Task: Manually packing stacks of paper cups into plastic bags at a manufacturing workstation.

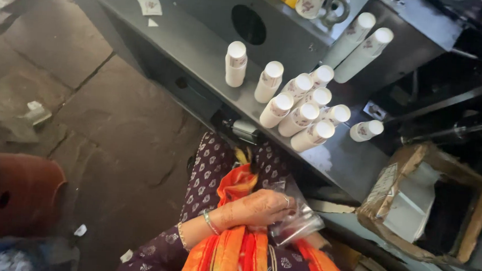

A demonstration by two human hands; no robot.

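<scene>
our left hand (254, 209) curls closed on a clear plastic bag (296, 226), steadying it in our lap; right hand hidden; paper cup stacks (299, 108) stand far off.

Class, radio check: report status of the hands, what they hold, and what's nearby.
Left hand gripping clear plastic bag at lap. Right hand hidden beneath. Stacks of paper cups upside down on grey table; torn carton alongside.
</scene>
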